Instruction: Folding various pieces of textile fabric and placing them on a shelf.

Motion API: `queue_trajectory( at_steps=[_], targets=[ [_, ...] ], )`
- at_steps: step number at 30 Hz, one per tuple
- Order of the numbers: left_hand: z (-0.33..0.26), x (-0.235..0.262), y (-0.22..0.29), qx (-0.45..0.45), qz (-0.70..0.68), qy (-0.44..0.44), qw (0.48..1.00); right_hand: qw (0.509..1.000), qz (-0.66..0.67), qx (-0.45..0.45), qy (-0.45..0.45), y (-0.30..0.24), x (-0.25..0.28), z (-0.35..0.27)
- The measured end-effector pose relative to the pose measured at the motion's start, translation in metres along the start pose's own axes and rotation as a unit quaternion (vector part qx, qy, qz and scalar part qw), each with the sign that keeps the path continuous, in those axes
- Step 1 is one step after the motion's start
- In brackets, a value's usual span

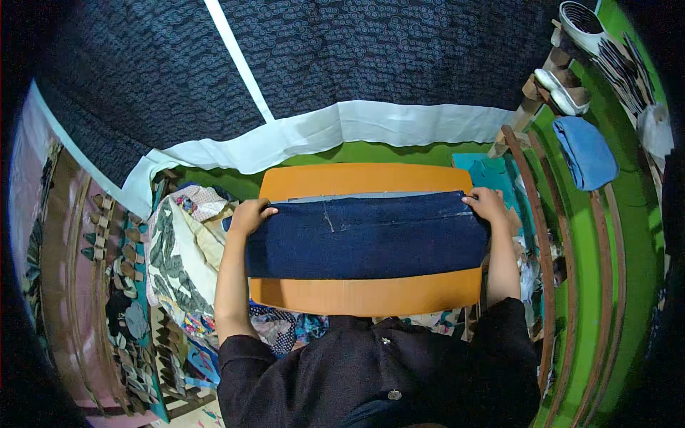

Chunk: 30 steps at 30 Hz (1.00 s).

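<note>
A folded dark blue denim garment (371, 239) lies as a wide band across an orange tabletop (371, 294). White scuffs or threads mark its upper part, and a strip of lighter grey-blue cloth shows along its far edge. My left hand (250, 216) is closed on the far left corner, thumb pointing inward over the cloth. At the far right corner, my right hand (488, 205) grips the garment with its thumb on top. The fingers of both hands are partly hidden beneath or behind the fabric.
A heap of patterned clothes (189, 250) lies left of the tabletop. Shoe racks (132, 271) stand at the far left. Curved wooden rails (531, 235) run along the right, with folded blue denim (585, 153) and white shoes (562, 91) above. A dark patterned curtain (385, 53) hangs at the back.
</note>
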<state>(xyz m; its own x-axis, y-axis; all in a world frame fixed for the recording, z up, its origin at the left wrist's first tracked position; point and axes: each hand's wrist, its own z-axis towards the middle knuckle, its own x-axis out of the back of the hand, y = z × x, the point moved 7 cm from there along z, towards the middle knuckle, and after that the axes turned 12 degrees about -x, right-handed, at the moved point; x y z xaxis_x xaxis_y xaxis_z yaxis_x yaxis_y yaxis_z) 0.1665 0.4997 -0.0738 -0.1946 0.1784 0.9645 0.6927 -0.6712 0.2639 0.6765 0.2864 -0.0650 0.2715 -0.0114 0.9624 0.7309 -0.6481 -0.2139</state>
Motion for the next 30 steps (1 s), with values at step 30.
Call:
queue_trajectory(
  at_steps=[30],
  targets=[
    [0.102,-0.134,-0.018,-0.015,0.069,-0.142,0.987,0.983,-0.112,0.008,-0.143,-0.061,-0.137,0.078]
  ],
)
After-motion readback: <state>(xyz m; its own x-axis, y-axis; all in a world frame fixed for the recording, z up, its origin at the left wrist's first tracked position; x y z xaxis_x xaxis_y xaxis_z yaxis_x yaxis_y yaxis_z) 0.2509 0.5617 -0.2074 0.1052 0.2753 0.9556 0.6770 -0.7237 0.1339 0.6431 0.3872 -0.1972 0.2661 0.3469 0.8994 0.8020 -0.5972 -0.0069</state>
